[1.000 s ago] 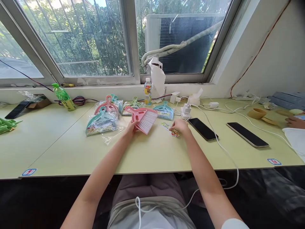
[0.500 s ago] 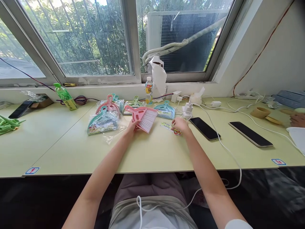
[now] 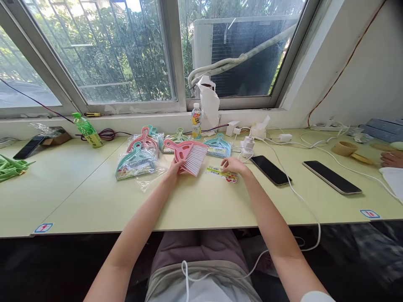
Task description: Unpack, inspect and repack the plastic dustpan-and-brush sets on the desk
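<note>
Bare table [image 3: 204, 209] is lying open between the arms [image 3: 143, 214]; packets [image 3: 137, 165] are blocking the left side, a phone [image 3: 271, 170] the right.

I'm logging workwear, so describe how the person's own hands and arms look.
The left hand and right hand are both bare, without gloves, and no watch or bracelet shows on either wrist. The forearms are uncovered. A white sleeve edge shows on the right arm; no sleeve is in view on the left.

Daylight through the windows [image 3: 126, 54] brightens the table [image 3: 204, 205]; beneath lies deep shadow. The wide view stretches toward its edges.
</note>
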The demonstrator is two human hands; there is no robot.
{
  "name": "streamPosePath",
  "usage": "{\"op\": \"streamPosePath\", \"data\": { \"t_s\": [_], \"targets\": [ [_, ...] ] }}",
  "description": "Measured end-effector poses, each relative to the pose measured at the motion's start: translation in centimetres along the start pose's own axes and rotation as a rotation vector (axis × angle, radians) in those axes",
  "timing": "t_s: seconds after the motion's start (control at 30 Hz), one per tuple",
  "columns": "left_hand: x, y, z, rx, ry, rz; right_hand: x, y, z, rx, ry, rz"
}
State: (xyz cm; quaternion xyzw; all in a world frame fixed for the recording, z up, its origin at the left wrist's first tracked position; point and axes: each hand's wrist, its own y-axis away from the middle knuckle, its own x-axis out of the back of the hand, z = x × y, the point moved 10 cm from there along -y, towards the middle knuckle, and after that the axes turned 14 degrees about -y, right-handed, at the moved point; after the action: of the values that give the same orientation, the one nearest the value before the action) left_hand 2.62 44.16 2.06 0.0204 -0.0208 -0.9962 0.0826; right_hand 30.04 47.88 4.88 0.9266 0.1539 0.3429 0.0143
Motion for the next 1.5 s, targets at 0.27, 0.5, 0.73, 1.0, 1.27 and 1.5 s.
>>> {"op": "streamPosePath", "data": {
  "t_s": [0.27, 0.5, 0.73, 1.0, 1.27, 1.5],
  "targets": [
    [-0.5, 0.7, 1.1, -0.042, 0.007, -0.011, 0.3, 0.3, -3.3, 0.190, -0.984, -0.014],
    [-2.6, 2.1, 2.3, -0.109, -0.049, -0.096, -4.3, -0.7, -3.9, 0.217, -0.827, 0.024],
    [-3.6, 3.3, 3.6, -0.147, -0.074, -0.118, -3.6, 0.8, -5.6, 0.336, -0.239, 0.170],
    [-3.5, 2.9, 3.3, -0.169, -0.033, -0.120, -3.7, 1.2, -5.3, 0.229, -0.139, 0.244],
    [-3.4, 2.6, 3.0, -0.181, 0.054, -0.137, -6.8, -0.6, -4.3, 0.227, -0.657, 0.010],
    [-3.9, 2.7, 2.9, -0.159, 0.047, -0.183, -7.6, -0.1, -5.3, 0.271, -1.016, -0.080]
  ]
}}
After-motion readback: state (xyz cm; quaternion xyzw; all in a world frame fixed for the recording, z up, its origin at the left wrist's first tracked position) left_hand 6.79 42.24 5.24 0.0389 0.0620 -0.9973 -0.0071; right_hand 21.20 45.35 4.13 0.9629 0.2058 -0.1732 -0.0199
